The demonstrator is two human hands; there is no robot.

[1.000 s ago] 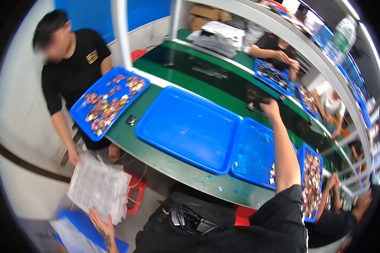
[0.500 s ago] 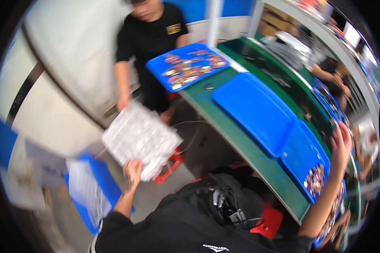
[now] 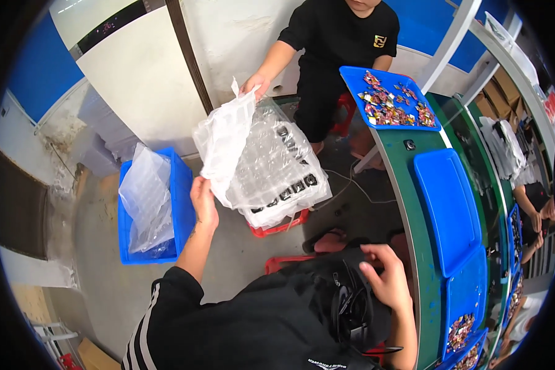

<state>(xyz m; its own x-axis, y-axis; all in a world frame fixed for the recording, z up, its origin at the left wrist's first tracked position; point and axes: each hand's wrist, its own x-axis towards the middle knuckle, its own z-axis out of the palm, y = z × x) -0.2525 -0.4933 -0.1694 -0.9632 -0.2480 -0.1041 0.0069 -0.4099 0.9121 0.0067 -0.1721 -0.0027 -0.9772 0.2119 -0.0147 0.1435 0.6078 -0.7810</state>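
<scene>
Left hand (image 3: pixel 205 206) pinches a white plastic sheet's (image 3: pixel 227 145) near edge; a co-worker's hand (image 3: pixel 258 84) grips its far corner.
The two-ended hold probably keeps it from sagging onto the clear tray (image 3: pixel 271 154) beneath, on a red stool (image 3: pixel 280 226). Right hand (image 3: pixel 385 277), fingers apart, seems empty beside the counter's (image 3: pixel 431 296) edge; a blue bin (image 3: pixel 185 203) stands leftward.

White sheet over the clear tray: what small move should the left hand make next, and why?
Probably ease the white sheet slightly left, in step with the co-worker's hand: the left hand holds its near edge, the co-worker its far end, and it covers part of the clear tray with black pieces.
</scene>
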